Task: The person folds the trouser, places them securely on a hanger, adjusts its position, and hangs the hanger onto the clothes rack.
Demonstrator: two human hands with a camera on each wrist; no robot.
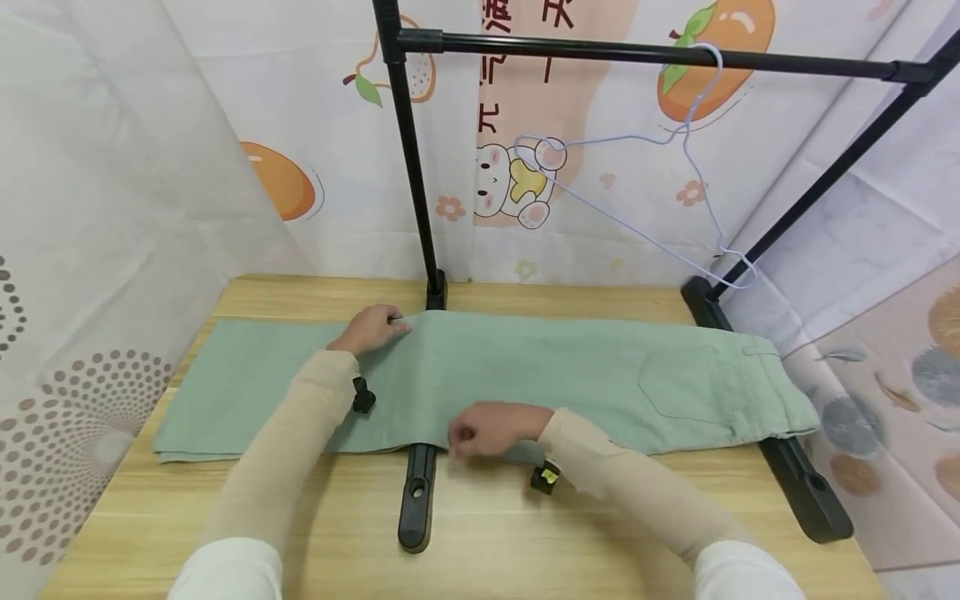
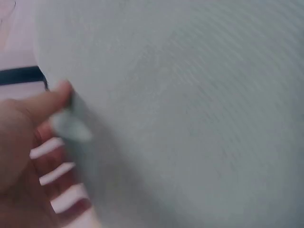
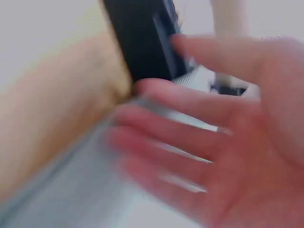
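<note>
A pair of light green trousers lies lengthwise, legs together, with the waistband at the right and a back pocket showing. At the far edge of the legs, my left hand pinches the fabric. In the left wrist view its thumb presses on top of the cloth's edge while the other fingers are underneath. My right hand is at the near edge of the trousers, beside a black rack foot. Its fingers are loosely bent in the right wrist view, with nothing between them and the thumb.
A black rack stands over the wooden table, its feet partly under the trousers. From its crossbar hangs a pale lilac wire hanger. Printed curtains enclose the back and sides. A second rack foot sticks out at the right.
</note>
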